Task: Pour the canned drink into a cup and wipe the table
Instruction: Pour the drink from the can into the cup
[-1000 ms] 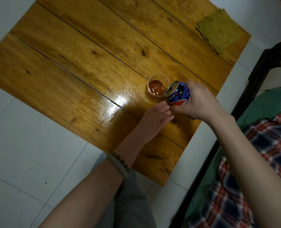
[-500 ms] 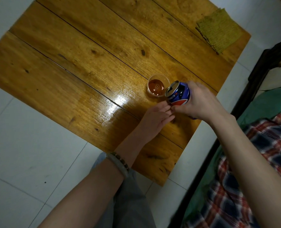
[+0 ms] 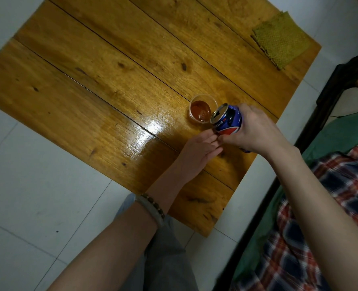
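While the right hand point(image 3: 255, 131) is wrapped around the blue cola can point(image 3: 227, 120), clamped on its body with the fingers over the far side and the thumb on the near side, the can is tipped toward the left with its silver top and opening facing the clear plastic cup point(image 3: 202, 111). Can rim sits just beside the cup's right edge, at or slightly over the lip; whether liquid is running at this instant cannot be told. Cup stands upright on the wooden table point(image 3: 111, 80), partly filled with a reddish-brown drink, a few bubbles on the surface. Left hand point(image 3: 199, 152) rests on the tabletop just below the cup and can, palm down, fingers together and extended toward the can; fingertips meet the right thumb near the lower edge of the can, and the hand grips nothing. Whether those fingertips touch the cup's base cannot be told. A beaded bracelet point(image 3: 153, 208) circles the left wrist. Folded yellow-green cloth point(image 3: 281, 39) lies flat at the far right corner of the table, well apart from the cup and both hands. Tabletop is made of glossy orange-brown planks with dark knots; a bright glare patch lies left of the left hand. White tiled floor point(image 3: 37, 206) surrounds the table. At lower right, a plaid fabric point(image 3: 331, 217) in red, blue and white lies over something green.
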### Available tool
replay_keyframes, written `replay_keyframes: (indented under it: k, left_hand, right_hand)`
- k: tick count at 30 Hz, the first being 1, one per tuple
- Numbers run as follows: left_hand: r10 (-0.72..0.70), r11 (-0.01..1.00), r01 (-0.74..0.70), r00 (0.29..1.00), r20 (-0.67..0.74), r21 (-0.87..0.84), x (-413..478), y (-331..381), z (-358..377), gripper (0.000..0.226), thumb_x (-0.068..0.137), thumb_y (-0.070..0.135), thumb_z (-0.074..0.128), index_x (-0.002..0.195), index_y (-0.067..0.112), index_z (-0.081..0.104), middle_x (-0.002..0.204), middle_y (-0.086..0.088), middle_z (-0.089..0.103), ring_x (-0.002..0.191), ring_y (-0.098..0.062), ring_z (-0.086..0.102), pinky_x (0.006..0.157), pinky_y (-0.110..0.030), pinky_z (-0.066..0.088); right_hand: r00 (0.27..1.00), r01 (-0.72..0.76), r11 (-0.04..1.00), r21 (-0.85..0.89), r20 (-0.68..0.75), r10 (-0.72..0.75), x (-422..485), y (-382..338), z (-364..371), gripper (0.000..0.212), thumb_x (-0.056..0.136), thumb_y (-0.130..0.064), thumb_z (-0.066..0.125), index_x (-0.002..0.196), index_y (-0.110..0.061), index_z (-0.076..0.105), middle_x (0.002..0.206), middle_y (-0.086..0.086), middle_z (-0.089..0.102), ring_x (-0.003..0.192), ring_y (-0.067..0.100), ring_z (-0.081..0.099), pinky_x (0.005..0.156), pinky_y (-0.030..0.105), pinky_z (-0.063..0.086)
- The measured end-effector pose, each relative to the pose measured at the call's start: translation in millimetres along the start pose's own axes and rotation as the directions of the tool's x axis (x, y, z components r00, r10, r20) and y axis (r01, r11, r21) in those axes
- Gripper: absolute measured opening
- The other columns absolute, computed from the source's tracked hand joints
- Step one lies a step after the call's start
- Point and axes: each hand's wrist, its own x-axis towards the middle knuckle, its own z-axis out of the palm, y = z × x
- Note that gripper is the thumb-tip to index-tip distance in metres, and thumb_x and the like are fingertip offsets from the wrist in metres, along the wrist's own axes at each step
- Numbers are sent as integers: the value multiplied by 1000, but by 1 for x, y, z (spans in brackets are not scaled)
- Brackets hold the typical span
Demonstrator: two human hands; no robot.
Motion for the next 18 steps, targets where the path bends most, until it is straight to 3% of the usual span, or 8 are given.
replay_keyframes:
  k: [4, 6, 10, 18]
  left_hand:
    - [-94, 976, 89, 995, -17, -198, -1, 3, 1, 53, 91, -7, 44, 141, -6, 28, 145, -26, 35, 126, -20, 47, 105, -28, 40]
    - [-130, 970, 121, 991, -30, -210, 0, 1, 0, 53, 90, -7, 46, 141, -4, 30, 145, -24, 36, 132, -29, 41, 110, -38, 36]
    - [-167, 952, 155, 986, -24, -262, -1, 0, 2, 53, 90, -2, 48, 140, -4, 32, 145, -24, 37, 133, -31, 39, 111, -44, 33]
    - [-169, 949, 161, 986, -7, -271, -3, 3, 2, 51, 92, -5, 44, 140, -6, 30, 145, -25, 36, 134, -31, 39, 111, -38, 34]
  right_hand:
    - [1000, 7, 1000, 2, 3, -7, 1, -1, -1, 66, 63, -50, 75, 113, -18, 48, 101, 4, 50, 94, 21, 49, 77, 39, 49]
    - [1000, 5, 1000, -1, 4, -5, 1, -1, -1, 67, 62, -51, 75, 114, -18, 47, 103, 4, 50, 95, 21, 49, 77, 39, 49]
    - [1000, 4, 1000, -5, 1, -4, 1, -1, -1, 68, 63, -51, 75, 115, -18, 47, 102, 3, 49, 94, 20, 48, 75, 36, 47]
    - [1000, 7, 1000, -7, 0, -7, 2, -1, -1, 64, 62, -50, 75, 111, -18, 47, 99, 3, 49, 90, 19, 48, 70, 33, 45]
